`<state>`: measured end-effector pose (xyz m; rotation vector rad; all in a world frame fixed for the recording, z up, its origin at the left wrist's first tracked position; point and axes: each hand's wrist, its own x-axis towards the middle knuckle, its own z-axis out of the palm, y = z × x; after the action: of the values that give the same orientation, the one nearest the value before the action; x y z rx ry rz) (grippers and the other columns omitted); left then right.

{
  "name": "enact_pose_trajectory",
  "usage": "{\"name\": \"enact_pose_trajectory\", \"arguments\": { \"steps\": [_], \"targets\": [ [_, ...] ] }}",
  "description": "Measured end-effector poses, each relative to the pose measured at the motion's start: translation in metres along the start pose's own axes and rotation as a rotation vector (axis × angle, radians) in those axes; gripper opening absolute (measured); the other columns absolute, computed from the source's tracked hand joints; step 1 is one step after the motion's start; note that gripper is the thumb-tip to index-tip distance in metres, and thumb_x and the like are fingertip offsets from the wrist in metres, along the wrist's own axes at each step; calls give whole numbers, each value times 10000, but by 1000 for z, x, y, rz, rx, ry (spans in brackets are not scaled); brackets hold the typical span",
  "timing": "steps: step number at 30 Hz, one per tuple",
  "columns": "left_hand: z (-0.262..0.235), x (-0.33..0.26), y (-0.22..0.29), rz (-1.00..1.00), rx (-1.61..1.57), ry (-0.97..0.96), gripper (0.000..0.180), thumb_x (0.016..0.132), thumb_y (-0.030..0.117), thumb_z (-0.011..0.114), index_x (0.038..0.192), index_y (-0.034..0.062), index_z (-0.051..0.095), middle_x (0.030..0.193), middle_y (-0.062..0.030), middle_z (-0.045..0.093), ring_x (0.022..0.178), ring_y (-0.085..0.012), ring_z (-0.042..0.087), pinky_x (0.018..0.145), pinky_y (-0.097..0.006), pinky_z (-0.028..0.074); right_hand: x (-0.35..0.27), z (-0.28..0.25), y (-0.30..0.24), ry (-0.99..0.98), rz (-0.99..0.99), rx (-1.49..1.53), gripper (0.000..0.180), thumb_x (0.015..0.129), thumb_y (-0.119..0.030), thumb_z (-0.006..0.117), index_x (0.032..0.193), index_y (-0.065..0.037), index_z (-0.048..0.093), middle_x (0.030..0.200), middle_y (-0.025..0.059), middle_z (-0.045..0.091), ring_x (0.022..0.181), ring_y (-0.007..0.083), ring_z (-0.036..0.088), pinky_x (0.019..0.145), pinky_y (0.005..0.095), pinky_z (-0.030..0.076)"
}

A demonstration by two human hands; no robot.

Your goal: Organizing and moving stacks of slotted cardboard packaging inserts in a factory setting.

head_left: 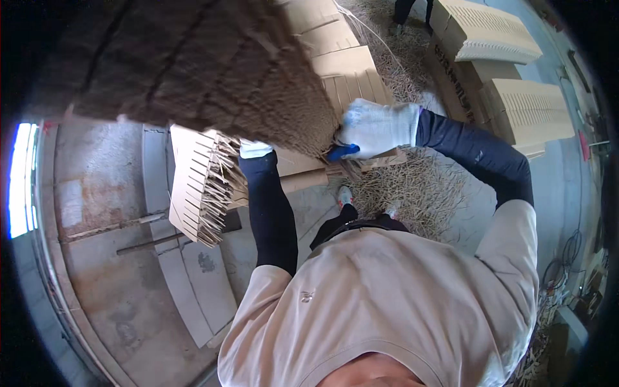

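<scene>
A thick stack of corrugated cardboard sheets [206, 71] fills the upper left, lifted close to the camera. My right hand [377, 129], in a white glove with blue fingertips, grips the stack's right lower edge. My left hand [255, 149], also in a white glove, is mostly hidden under the stack and holds it from below; only the cuff shows. Below the stack hangs a slotted cardboard piece [196, 184] with loose strips dangling from its edge.
Flat cardboard sheets [342, 58] lie ahead on the floor. Piles of thin cardboard strips [419, 187] cover the ground around my feet. Stacks of die-cut cardboard [509, 84] stand at the upper right. Another person's legs [409, 13] show at the top. Concrete floor [109, 258] on the left.
</scene>
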<state>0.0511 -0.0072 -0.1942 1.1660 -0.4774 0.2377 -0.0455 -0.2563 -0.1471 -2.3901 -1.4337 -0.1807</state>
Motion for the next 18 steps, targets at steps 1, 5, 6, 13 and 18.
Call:
{"name": "enact_pose_trajectory", "arguments": {
  "steps": [1, 5, 6, 13, 18],
  "targets": [
    [0, -2, 3, 1, 20, 5, 780, 919, 703, 358, 1328, 42, 413, 1200, -103, 529, 1062, -227, 539, 888, -390, 468, 0, 3, 2, -7, -11, 39, 203, 758, -262, 636, 652, -88, 630, 610, 124, 606, 581, 312, 621, 544, 413, 488],
    [3, -5, 3, -1, 67, 34, 804, 907, 722, 346, 1346, 51, 394, 1233, -102, 500, 1098, -235, 509, 919, -396, 442, -3, -5, 11, -41, 50, 225, 296, 830, -309, 600, 702, -51, 664, 661, 199, 614, 627, 382, 615, 595, 457, 499],
    [3, -5, 0, 8, 84, 44, 810, 904, 727, 343, 1351, 54, 389, 1241, -102, 493, 1107, -237, 501, 926, -398, 435, -5, -7, 10, -53, 92, 288, 314, 836, -320, 600, 699, -43, 659, 665, 204, 614, 619, 388, 608, 594, 461, 497],
    [2, 14, -17, 18, 92, 68, 854, 882, 761, 323, 1384, 70, 355, 1298, -100, 442, 1171, -252, 448, 979, -409, 390, -76, 13, -41, 5, 320, 310, 418, 872, -411, 609, 698, -33, 643, 579, 180, 574, 549, 373, 581, 572, 463, 467],
    [-3, 19, -19, 24, 114, 50, 886, 867, 785, 308, 1407, 82, 330, 1339, -99, 406, 1216, -262, 410, 1017, -418, 358, -142, 12, -77, -366, 577, 249, 400, 821, -456, 664, 824, -57, 647, 674, 148, 629, 614, 356, 623, 582, 460, 466]
  ]
}}
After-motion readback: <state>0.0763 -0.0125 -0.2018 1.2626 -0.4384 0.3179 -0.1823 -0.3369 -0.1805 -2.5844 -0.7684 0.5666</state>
